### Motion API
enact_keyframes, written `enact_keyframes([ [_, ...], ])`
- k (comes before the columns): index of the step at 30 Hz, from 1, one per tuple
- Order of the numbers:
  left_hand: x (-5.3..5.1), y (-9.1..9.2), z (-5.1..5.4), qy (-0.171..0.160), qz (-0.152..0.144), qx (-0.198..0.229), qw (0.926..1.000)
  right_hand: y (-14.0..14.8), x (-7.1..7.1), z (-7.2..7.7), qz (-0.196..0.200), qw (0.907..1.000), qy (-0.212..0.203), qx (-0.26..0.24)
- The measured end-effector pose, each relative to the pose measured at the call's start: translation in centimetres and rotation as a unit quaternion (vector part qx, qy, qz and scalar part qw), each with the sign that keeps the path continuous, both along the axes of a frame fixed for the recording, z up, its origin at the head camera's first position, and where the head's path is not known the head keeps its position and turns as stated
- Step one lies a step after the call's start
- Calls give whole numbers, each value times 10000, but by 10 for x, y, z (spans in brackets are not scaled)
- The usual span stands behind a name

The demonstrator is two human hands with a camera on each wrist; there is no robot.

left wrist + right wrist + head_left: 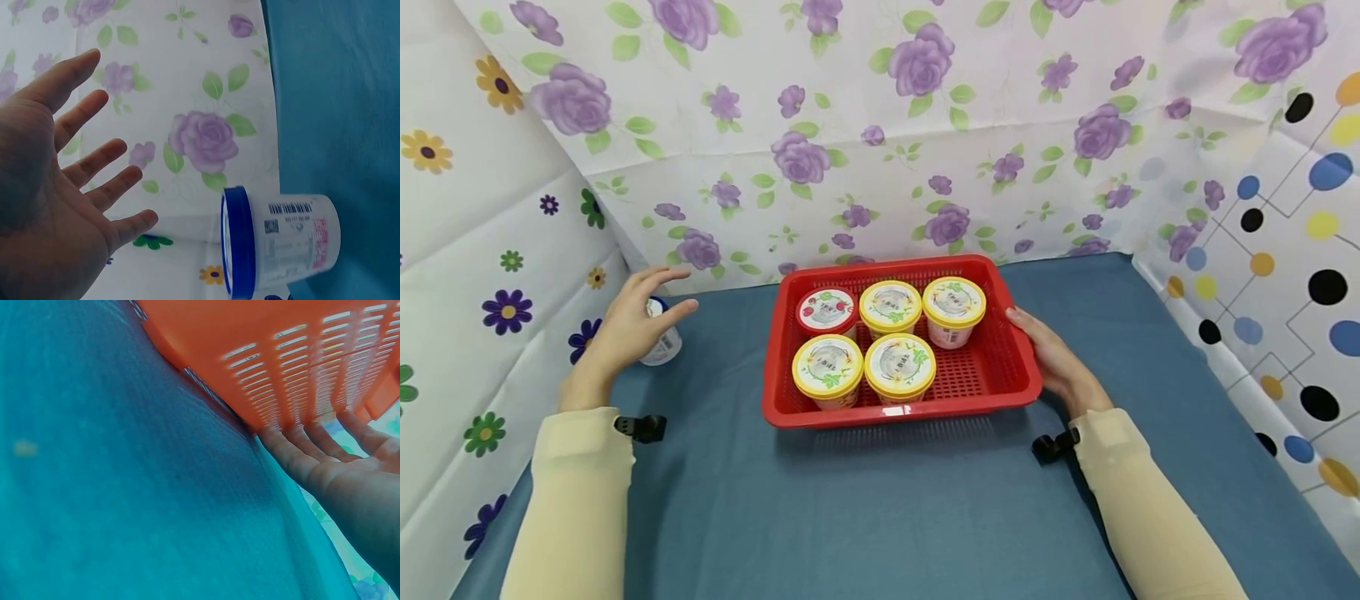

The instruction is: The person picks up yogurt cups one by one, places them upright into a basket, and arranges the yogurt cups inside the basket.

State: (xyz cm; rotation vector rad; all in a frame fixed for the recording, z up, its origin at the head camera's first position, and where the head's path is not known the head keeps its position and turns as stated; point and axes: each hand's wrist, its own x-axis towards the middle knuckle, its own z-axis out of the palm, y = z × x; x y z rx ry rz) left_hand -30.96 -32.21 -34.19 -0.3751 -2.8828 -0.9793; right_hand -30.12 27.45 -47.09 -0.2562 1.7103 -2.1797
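My left hand is raised at the left with fingers spread and thumb apart, holding nothing. Near it a small white tub with a blue lid stands on the cloth. The left wrist view shows a gap between tub and fingers. My right hand holds the right end of a red plastic basket, thumb at the rim. Against the slotted outer wall rest its fingertips. Inside are several yellow-lidded tubs and one red-lidded tub, all upright, towards the left and middle.
A blue cloth covers the table. Behind it hangs a floral sheet, with a flower-patterned sheet at the left and a dotted one at the right. Black straps circle both wrists.
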Motion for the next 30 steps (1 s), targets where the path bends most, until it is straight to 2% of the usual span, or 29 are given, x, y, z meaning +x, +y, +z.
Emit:
enact_keyframes([
  [11, -1, -8, -13, 127, 167, -259, 9994, 1, 0, 0, -48, 10000, 4, -47],
  [23, 2, -17, -25, 74, 225, -220, 9995, 0, -1, -2, 16, 10000, 0, -78],
  [30, 1, -27, -37, 40, 637, -302, 9975, 1, -1, -1, 36, 9999, 24, -111],
])
